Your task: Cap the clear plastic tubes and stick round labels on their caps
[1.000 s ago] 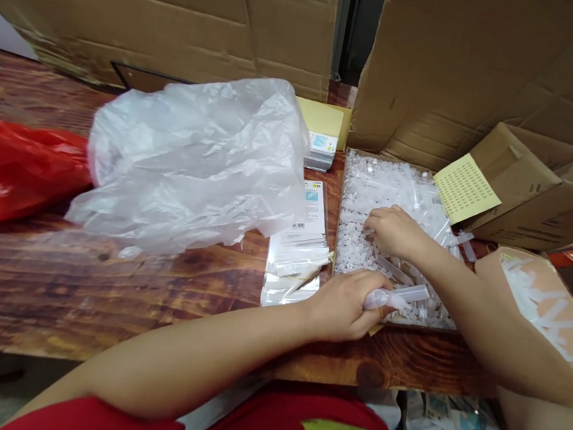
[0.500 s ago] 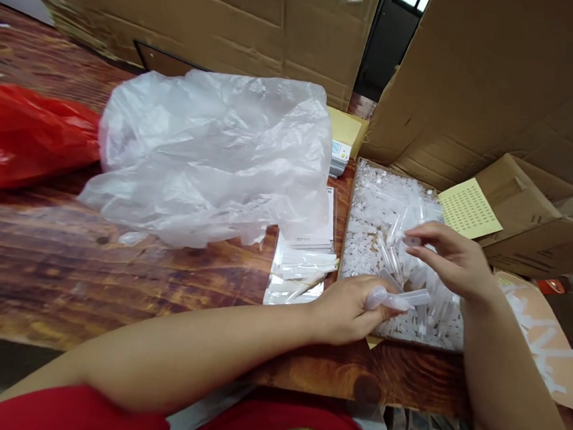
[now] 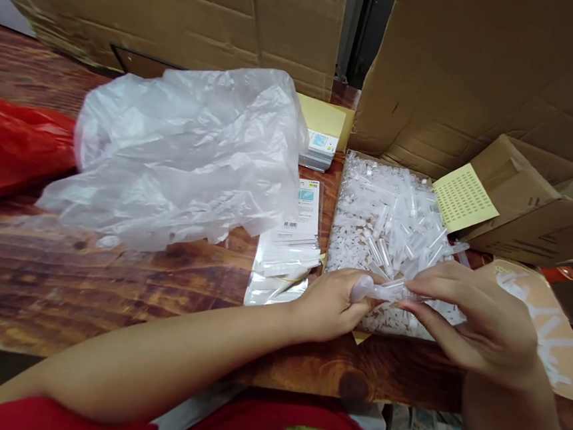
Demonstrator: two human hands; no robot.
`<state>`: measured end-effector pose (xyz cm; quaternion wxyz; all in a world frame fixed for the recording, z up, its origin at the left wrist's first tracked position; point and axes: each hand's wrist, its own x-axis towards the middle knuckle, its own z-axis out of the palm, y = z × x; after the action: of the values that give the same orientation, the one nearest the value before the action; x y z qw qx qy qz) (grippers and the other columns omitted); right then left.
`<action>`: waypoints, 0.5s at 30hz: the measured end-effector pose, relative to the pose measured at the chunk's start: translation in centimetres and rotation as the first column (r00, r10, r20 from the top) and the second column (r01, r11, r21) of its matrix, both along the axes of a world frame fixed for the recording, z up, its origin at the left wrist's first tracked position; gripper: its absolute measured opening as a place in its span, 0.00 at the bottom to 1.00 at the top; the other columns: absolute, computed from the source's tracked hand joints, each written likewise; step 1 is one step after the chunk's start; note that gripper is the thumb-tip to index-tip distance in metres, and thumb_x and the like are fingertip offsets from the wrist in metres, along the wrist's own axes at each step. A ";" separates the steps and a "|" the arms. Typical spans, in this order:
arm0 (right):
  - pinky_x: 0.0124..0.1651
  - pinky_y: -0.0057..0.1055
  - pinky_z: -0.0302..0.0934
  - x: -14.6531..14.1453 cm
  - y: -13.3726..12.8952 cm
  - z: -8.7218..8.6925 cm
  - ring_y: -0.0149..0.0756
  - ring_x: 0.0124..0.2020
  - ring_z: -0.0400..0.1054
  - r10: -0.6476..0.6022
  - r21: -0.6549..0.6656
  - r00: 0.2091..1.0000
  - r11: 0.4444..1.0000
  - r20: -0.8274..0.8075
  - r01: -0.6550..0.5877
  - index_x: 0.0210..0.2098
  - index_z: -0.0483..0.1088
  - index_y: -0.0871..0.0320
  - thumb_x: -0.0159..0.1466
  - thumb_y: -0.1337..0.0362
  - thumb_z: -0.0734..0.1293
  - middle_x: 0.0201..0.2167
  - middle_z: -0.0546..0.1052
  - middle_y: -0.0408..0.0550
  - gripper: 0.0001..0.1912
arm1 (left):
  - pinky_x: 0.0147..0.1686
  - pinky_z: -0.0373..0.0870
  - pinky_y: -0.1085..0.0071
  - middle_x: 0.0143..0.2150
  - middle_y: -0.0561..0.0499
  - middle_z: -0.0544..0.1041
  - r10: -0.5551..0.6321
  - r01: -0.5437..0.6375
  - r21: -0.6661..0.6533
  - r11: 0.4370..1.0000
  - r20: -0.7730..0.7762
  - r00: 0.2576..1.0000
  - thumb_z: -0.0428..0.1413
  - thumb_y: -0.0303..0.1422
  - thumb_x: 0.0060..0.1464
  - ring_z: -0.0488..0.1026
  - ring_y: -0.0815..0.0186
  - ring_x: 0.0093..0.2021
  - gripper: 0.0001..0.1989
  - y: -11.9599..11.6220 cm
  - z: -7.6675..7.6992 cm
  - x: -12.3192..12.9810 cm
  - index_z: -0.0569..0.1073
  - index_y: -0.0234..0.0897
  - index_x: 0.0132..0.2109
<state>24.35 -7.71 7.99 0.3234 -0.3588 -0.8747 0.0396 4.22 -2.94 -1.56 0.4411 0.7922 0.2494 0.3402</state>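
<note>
A clear plastic tube (image 3: 385,290) with a rounded, frosted end lies across my left hand (image 3: 336,304), whose fingers are wrapped round it. At the tube's right end, my right hand (image 3: 468,314) pinches with thumb and forefinger; any small part between those fingertips is too hidden to tell. Both hands are over the front edge of a shallow cardboard tray (image 3: 335,212) full of clear tubes (image 3: 406,219) and small clear plastic pieces (image 3: 351,247).
Left of the tray lie printed cards (image 3: 299,209) and clear sleeves (image 3: 282,268). Farther left are a crumpled translucent bag (image 3: 186,153) and a red bag (image 3: 16,144). A yellow dotted sheet (image 3: 463,197) leans by an open carton (image 3: 524,189). White strips (image 3: 547,331) lie at the right.
My right hand has come down from above the tray to the right end of the tube. My left hand still holds the tube. The view has shifted slightly.
</note>
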 end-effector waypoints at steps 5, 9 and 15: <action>0.41 0.33 0.70 -0.1 -0.3 -0.2 0.36 0.39 0.73 0.071 0.008 0.984 0.997 0.164 -0.073 0.52 0.72 0.56 0.67 0.77 0.67 0.40 0.79 0.50 0.17 | 0.57 0.74 0.61 0.52 0.46 0.83 0.021 -0.022 -0.002 1.000 -0.069 0.997 0.51 0.33 0.62 0.79 0.59 0.52 0.16 0.0 0.1 0.2 0.78 0.38 0.52; 0.45 0.35 0.70 -0.1 -0.4 -0.9 0.38 0.44 0.74 0.058 0.038 0.967 0.997 0.247 -0.070 0.56 0.70 0.56 0.69 0.77 0.63 0.44 0.79 0.52 0.19 | 0.57 0.74 0.58 0.52 0.44 0.83 0.041 -0.034 0.059 0.998 -0.123 0.992 0.51 0.35 0.63 0.79 0.57 0.53 0.16 -0.1 -0.1 0.4 0.78 0.38 0.52; 0.33 0.34 0.66 0.1 -0.5 -0.6 0.37 0.30 0.72 -0.116 0.063 0.942 0.993 0.316 0.101 0.43 0.71 0.56 0.71 0.58 0.67 0.31 0.78 0.47 0.08 | 0.57 0.74 0.53 0.53 0.41 0.82 0.061 -0.041 0.098 0.994 -0.211 0.976 0.52 0.35 0.63 0.79 0.52 0.54 0.17 -0.2 0.0 0.7 0.77 0.36 0.55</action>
<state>24.43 -8.17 7.34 0.1874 -0.4007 -0.8950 -0.0571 4.90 -3.15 -1.58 0.3655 0.8372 0.2993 0.2755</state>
